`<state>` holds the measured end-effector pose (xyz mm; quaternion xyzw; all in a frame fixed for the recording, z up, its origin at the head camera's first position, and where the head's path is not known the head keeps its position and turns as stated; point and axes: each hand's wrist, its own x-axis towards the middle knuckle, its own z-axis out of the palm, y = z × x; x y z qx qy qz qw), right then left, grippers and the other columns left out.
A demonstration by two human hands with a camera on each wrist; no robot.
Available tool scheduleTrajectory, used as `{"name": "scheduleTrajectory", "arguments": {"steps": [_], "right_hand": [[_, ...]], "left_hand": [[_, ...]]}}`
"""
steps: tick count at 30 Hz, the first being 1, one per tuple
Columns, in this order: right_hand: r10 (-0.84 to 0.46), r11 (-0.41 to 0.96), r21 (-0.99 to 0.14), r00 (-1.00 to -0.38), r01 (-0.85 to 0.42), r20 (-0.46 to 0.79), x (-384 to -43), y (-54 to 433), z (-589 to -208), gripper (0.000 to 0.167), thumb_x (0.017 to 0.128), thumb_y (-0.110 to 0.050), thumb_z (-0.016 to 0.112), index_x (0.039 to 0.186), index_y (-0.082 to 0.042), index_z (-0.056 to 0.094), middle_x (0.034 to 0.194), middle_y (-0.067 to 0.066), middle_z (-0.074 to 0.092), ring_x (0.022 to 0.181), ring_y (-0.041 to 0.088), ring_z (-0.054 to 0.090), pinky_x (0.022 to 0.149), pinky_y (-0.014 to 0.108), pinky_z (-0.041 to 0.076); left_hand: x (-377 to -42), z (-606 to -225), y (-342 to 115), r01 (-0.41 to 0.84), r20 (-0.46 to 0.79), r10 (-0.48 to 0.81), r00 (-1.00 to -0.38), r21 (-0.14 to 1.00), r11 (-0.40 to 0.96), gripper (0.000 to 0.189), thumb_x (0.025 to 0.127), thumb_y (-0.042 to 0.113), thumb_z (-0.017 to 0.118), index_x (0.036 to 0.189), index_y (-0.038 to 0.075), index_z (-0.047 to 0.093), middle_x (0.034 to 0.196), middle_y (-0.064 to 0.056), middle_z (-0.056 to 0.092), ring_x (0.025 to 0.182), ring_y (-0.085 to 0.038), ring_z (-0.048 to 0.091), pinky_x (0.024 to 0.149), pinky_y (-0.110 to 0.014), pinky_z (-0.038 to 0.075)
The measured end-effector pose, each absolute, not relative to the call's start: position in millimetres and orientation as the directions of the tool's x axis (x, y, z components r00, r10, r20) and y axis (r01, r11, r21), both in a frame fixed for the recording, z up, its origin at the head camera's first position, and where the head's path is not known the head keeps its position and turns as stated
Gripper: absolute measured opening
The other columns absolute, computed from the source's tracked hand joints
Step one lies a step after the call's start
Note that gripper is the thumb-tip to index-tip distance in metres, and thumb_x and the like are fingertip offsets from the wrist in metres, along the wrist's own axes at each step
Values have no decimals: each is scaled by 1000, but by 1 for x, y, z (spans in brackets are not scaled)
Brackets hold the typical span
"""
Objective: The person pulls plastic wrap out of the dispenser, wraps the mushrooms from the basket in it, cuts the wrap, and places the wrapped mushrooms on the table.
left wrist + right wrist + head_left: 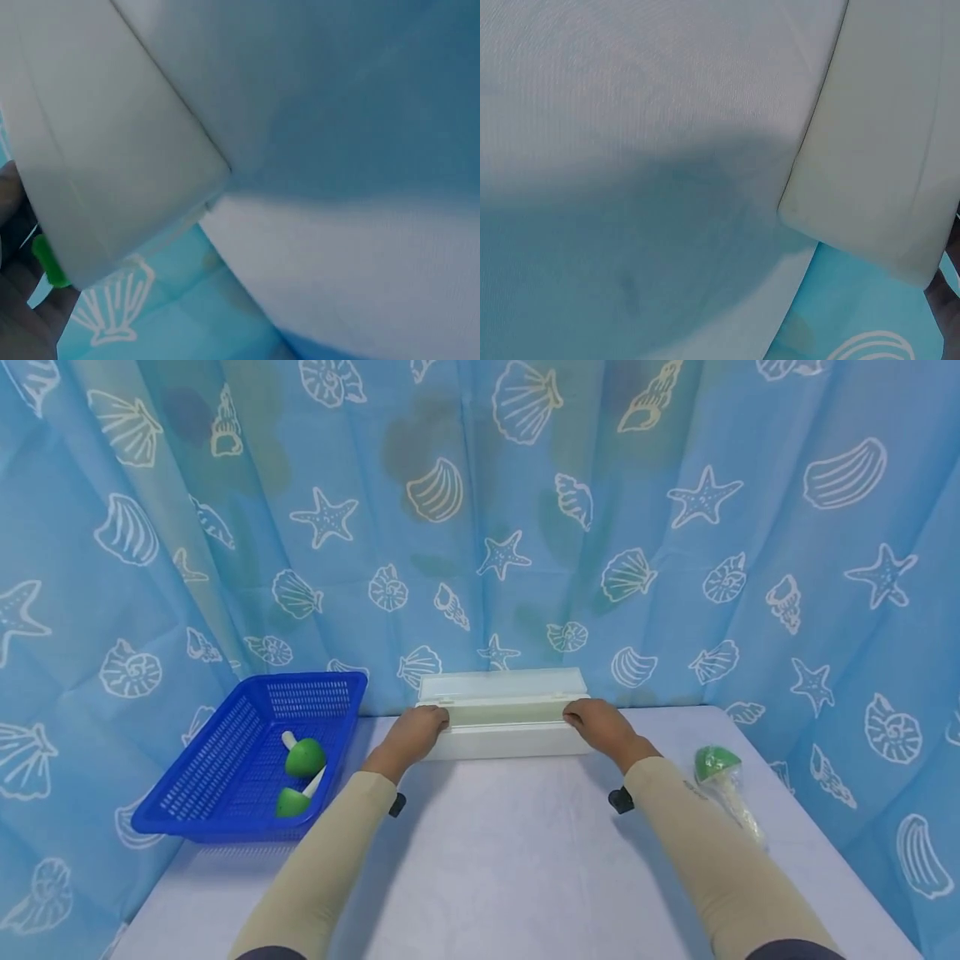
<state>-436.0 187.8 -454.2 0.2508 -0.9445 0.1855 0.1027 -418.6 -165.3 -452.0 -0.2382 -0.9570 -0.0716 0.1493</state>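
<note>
A long white box (506, 743) stands at the back edge of the table, its lid (510, 682) raised behind it. My left hand (408, 739) grips the left end, fingers curled over the rim. At the other end my right hand (606, 729) holds the box the same way. In the left wrist view, a small green piece (49, 262) shows between the fingers and the box's side. The right wrist view has the box's plain front (870, 135), with only a bit of the hand at the right edge. What lies inside the box is hidden.
On the left, a blue plastic basket (202, 810) holds two green-headed, white-stemmed mushroom-shaped things (305, 758). A similar green-headed thing (717, 763), wrapped in clear film, lies on the table's right side. A blue shell-patterned curtain (465, 635) hangs close behind the table.
</note>
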Motion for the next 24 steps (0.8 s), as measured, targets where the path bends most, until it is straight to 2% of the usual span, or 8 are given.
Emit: {"name": "scheduleTrajectory", "arguments": {"steps": [6, 10, 14, 18, 24], "right_hand": [[-412, 828, -296, -875, -476, 255, -437, 183, -453, 25, 99, -9, 55, 121, -1, 64, 113, 14, 66, 109, 32, 60, 92, 45, 47], [-447, 853, -187, -867, -487, 218, -436, 183, -457, 31, 100, -3, 49, 130, 0, 57, 126, 18, 59, 120, 37, 53, 100, 47, 41], [-507, 855, -9, -839, -518, 197, -438, 184, -462, 36, 99, 0, 48, 134, 0, 52, 133, 21, 53, 125, 38, 48, 103, 46, 38], [-527, 847, 54, -823, -529, 211, -440, 186, -463, 29, 98, 0, 52, 127, -1, 53, 125, 17, 54, 119, 35, 52, 101, 44, 41], [-505, 852, 2, -820, -524, 269, -441, 182, -463, 7, 102, -11, 51, 107, -7, 53, 100, 6, 52, 98, 25, 54, 91, 39, 46]], "left_hand": [[-425, -455, -167, 472, 304, 435, -847, 55, 880, 12, 100, 11, 54, 100, 7, 65, 89, -6, 64, 85, -24, 63, 79, -39, 50], [-423, -455, -167, 499, 240, 508, -827, -103, 861, 19, 97, 4, 55, 115, 6, 62, 109, -10, 64, 101, -28, 62, 88, -39, 49], [-419, -453, -166, 556, 198, 615, -764, -282, 782, 28, 93, -4, 57, 120, 3, 58, 118, -13, 60, 108, -30, 59, 90, -42, 48], [-419, -455, -165, 563, 256, 654, -712, -348, 749, 22, 93, -5, 55, 114, 1, 56, 112, -14, 58, 103, -30, 57, 88, -44, 48], [-425, -462, -163, 471, 330, 611, -719, -414, 779, 12, 97, 1, 52, 108, 5, 53, 100, -9, 52, 93, -26, 50, 84, -41, 42]]}}
